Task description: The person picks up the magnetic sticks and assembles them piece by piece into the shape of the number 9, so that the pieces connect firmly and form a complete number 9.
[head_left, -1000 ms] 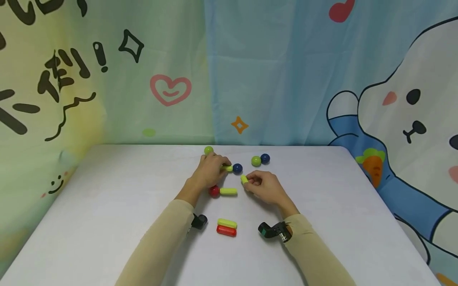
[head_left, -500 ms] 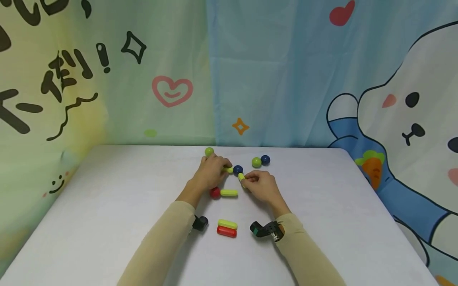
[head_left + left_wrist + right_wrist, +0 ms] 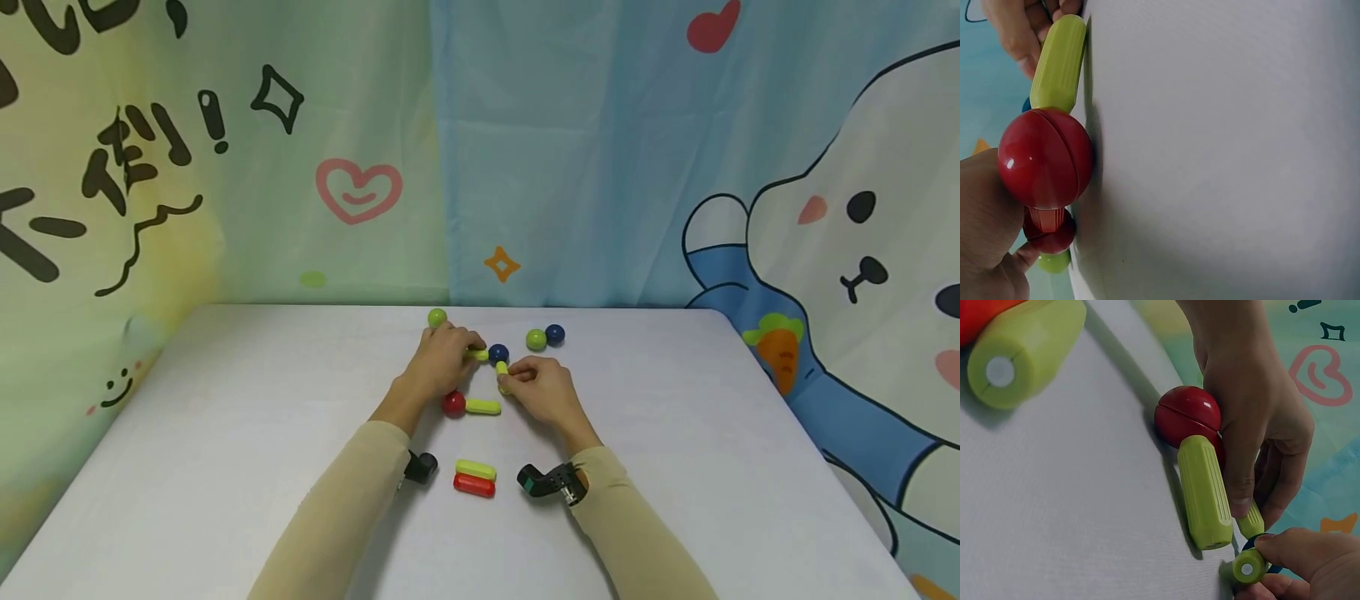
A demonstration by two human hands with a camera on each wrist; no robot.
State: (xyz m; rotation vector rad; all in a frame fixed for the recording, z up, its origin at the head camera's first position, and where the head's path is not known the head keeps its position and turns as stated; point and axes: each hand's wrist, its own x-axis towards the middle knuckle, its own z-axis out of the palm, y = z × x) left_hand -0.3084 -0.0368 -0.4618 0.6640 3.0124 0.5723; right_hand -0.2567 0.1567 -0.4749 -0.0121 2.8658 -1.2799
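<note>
My left hand pinches a yellow-green ridged rod that meets a dark blue ball. Between thumb and fingers, my right hand pinches another yellow-green rod, its far end at the same blue ball and its white-tipped end facing the right wrist camera. Below the left hand, a red ball carries a yellow-green rod pointing right. In the left wrist view, a red rod runs from that ball to a second red ball. A green ball shows beyond the left hand, which partly hides the pieces.
Nearer on the white table, a loose yellow-green rod and a red rod lie side by side. A green ball and a dark blue ball sit together at the back right. A printed curtain hangs behind.
My right hand has moved left, bringing its rod from apart to the blue ball, then swinging it to point more toward me. The left hand stays nearly still.
</note>
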